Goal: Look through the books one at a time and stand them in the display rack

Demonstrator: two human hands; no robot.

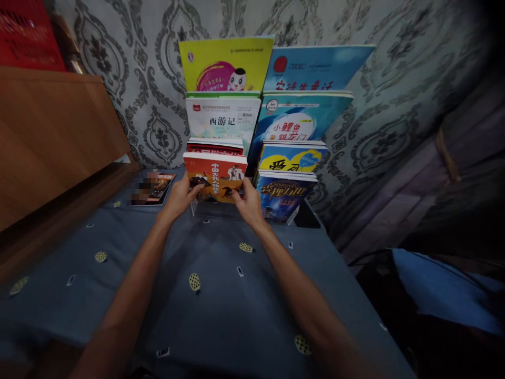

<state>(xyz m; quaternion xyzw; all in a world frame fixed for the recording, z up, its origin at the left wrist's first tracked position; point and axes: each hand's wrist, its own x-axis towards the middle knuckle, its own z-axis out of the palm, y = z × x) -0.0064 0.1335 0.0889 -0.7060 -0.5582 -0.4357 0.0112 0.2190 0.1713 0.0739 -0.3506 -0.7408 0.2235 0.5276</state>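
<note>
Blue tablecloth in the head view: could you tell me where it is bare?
Bare tablecloth runs between the forearms and left of the left hand, below the flat magazine. The tiered book rack crowds the back; both hands grip the orange book.

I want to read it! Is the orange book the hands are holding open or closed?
Closed. The orange book shows its whole front cover, no pages spread, standing in the rack's front row, with the left hand and right hand at its lower corners.

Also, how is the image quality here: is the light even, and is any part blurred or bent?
Head view: light falls mostly on the tiered books, such as the orange book that the left hand and right hand grip; the corners go dark, the right side most. The wide lens bends the edges. A pixelated patch covers part of the flat magazine.
</note>
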